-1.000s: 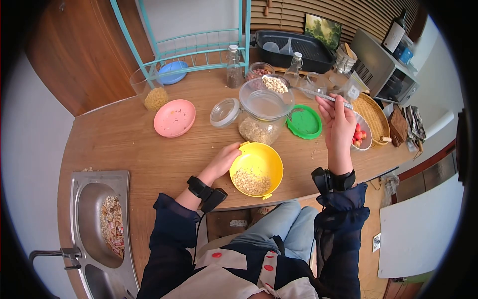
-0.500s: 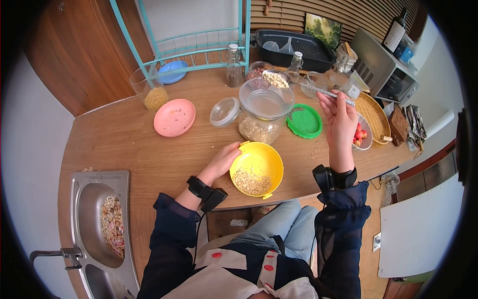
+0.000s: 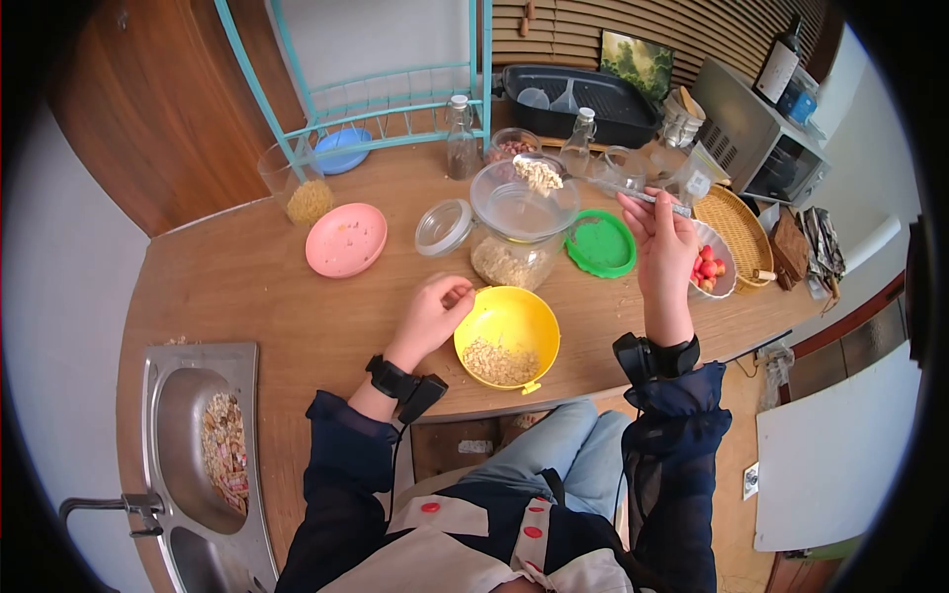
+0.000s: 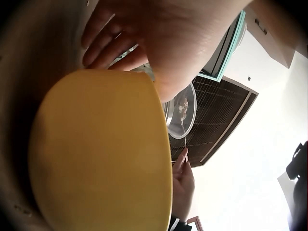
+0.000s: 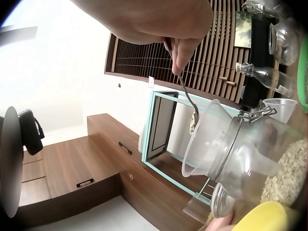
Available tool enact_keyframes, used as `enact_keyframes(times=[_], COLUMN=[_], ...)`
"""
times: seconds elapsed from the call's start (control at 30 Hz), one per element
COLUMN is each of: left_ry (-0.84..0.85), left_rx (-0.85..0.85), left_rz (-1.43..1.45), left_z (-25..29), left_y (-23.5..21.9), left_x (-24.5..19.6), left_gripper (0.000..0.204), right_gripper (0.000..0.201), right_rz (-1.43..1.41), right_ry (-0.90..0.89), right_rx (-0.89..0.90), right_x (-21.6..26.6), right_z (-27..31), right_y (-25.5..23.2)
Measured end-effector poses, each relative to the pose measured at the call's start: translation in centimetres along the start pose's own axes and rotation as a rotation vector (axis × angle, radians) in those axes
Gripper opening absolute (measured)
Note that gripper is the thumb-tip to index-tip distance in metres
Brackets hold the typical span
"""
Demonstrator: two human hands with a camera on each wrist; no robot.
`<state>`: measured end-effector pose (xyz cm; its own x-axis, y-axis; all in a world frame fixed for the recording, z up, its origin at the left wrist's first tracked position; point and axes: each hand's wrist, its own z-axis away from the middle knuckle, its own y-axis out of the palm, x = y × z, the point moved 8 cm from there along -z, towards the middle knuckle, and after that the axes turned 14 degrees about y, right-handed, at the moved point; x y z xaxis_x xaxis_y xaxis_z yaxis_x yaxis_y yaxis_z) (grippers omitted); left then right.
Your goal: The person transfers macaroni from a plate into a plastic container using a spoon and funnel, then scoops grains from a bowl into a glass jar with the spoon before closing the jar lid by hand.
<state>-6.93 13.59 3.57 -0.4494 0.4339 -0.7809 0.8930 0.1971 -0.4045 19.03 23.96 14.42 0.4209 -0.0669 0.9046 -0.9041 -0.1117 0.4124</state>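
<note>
My right hand pinches the handle of a metal spoon, whose bowl carries oat flakes above a clear wide funnel. The funnel sits in the mouth of a glass jar with flakes inside. In the right wrist view the loaded spoon hangs at the funnel's rim. My left hand is at the left edge of a yellow bowl holding flakes; its fingers lie loosely bent beside the bowl in the left wrist view, not gripping it.
A glass lid lies left of the jar, a green lid right of it. Around them are a pink plate, a bowl of red fruit, bottles and a teal rack. The sink is at left.
My left hand has let go of the yellow bowl's rim and shifted slightly left and up. The loaded spoon has moved slightly, staying over the funnel.
</note>
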Motion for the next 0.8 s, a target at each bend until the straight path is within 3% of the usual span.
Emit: enact_keyframes(times=[0.03,0.1,0.2,0.23,0.3,0.4,0.8], left_ry=[0.011,0.301,0.397,0.398,0.375,0.36,0.359], left_rx=[0.003,-0.22,-0.252,-0.255,0.014,0.138,0.067], left_rz=[-0.001,-0.318,-0.343,-0.346,-0.28,-0.276,-0.127], left_z=[-0.7,-2.1,-4.9,-5.6,-7.3,-8.6,-9.0], left_y=[-0.3,-2.8,-3.4,-3.8,-2.1,-1.0,-1.6], left_x=[-1.0,-6.4,-10.4,-10.7,-10.6,-9.3,-8.9], left_gripper=[0.022,0.025,0.03,0.03,0.027,0.02,0.013], right_gripper=[0.025,0.025,0.026,0.026,0.027,0.028,0.027], right_rz=[-0.007,-0.013,0.022,0.021,0.011,-0.007,-0.02], right_ry=[0.015,0.032,-0.006,-0.007,0.001,0.044,0.001], right_rx=[0.006,0.016,-0.004,0.0,-0.009,0.008,0.006], right_x=[-0.2,-0.4,0.1,0.1,-0.1,-0.4,-0.2], right_z=[-0.1,-0.2,0.0,0.0,0.0,0.2,0.8], right_y=[0.0,-0.2,-0.2,0.0,-0.3,-0.2,-0.2])
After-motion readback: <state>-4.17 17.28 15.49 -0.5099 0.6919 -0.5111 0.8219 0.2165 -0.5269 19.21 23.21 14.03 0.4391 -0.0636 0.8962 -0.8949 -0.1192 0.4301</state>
